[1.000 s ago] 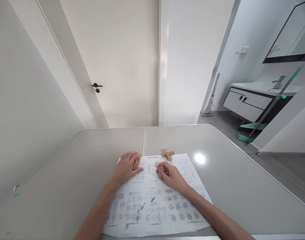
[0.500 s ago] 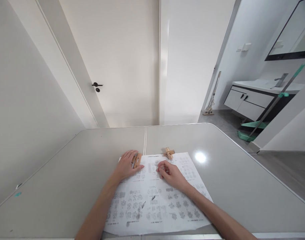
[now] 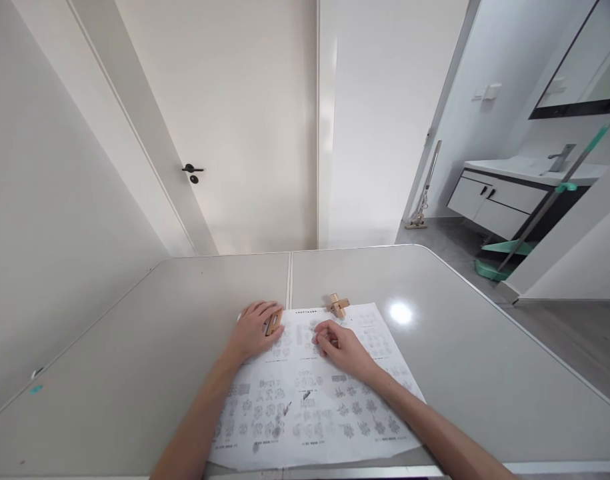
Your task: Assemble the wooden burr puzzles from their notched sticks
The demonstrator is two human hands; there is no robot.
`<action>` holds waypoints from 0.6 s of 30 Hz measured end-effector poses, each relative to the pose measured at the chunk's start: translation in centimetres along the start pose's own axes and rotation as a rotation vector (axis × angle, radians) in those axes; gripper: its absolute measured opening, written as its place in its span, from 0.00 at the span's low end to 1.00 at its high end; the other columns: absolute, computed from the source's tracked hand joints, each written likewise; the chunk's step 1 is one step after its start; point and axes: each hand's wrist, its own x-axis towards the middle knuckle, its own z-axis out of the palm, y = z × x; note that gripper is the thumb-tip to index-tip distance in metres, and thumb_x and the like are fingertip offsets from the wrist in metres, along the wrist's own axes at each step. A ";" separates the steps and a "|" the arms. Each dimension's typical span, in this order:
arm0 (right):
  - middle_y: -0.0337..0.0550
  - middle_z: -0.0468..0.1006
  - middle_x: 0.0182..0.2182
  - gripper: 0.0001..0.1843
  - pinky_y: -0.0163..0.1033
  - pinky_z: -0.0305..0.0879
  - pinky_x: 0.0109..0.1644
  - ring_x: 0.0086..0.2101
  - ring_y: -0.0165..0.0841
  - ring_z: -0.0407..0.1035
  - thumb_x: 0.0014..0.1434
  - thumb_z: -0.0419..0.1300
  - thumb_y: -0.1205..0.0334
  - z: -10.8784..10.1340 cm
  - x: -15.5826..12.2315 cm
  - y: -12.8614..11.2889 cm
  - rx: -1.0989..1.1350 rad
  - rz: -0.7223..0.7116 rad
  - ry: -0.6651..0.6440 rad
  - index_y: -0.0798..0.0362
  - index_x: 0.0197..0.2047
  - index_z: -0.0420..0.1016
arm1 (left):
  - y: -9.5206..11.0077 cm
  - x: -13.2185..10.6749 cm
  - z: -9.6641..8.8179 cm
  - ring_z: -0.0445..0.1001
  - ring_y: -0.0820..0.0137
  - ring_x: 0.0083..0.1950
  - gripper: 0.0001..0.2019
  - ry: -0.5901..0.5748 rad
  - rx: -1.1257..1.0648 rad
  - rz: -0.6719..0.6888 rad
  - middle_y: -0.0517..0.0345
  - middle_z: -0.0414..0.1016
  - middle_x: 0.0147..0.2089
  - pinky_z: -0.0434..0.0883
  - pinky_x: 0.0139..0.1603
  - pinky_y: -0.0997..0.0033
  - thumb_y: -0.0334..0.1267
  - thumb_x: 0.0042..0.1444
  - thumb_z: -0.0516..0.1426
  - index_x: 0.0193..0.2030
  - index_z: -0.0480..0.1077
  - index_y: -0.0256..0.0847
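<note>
A large white sheet (image 3: 329, 447) with rows of small printed diagrams lies on the table under both my hands. Near its upper left edge, my left hand (image 3: 252, 330) is closed over slotted wooden puzzle pieces (image 3: 275, 322), thumb along their near side. Part of the pieces is hidden beneath the fingers. My right hand (image 3: 342, 347) rests on the sheet right of centre, fingers curled and tips pressed together; whether anything small is between them I cannot make out. Just beyond it, a few wooden pieces joined in a cross (image 3: 337, 305) sit at the sheet's top edge.
The grey table (image 3: 119, 347) has a seam down its middle and a pale rim. A white door (image 3: 245, 133) stands behind it. To the right are a washbasin cabinet (image 3: 499, 200), a green dustpan (image 3: 491, 270) and a mop (image 3: 425, 193) against the wall.
My left hand has drawn in slightly, its thumb and fingers closer about the wooden pieces, covering more of them. The right hand and the wooden cross look still.
</note>
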 end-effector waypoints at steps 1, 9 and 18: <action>0.40 0.80 0.34 0.07 0.40 0.67 0.36 0.29 0.34 0.72 0.67 0.54 0.56 0.0 0.0 0.0 0.000 0.000 -0.001 0.49 0.43 0.69 | 0.0 0.0 -0.1 0.68 0.56 0.64 0.22 0.003 -0.001 -0.009 0.56 0.75 0.63 0.62 0.66 0.50 0.44 0.62 0.58 0.63 0.69 0.50; 0.39 0.80 0.34 0.07 0.40 0.67 0.35 0.29 0.34 0.71 0.67 0.54 0.56 0.0 0.1 0.2 -0.006 -0.016 -0.002 0.49 0.43 0.70 | 0.1 0.0 -0.3 0.71 0.57 0.62 0.19 0.054 0.004 -0.084 0.54 0.76 0.60 0.64 0.65 0.51 0.38 0.60 0.56 0.58 0.72 0.49; 0.40 0.80 0.35 0.09 0.41 0.67 0.36 0.30 0.35 0.72 0.68 0.54 0.54 -0.1 -0.2 -0.1 0.005 -0.003 -0.017 0.48 0.43 0.70 | 0.6 0.1 -0.5 0.72 0.56 0.58 0.15 0.100 0.042 -0.182 0.54 0.78 0.55 0.66 0.61 0.52 0.37 0.57 0.57 0.51 0.72 0.48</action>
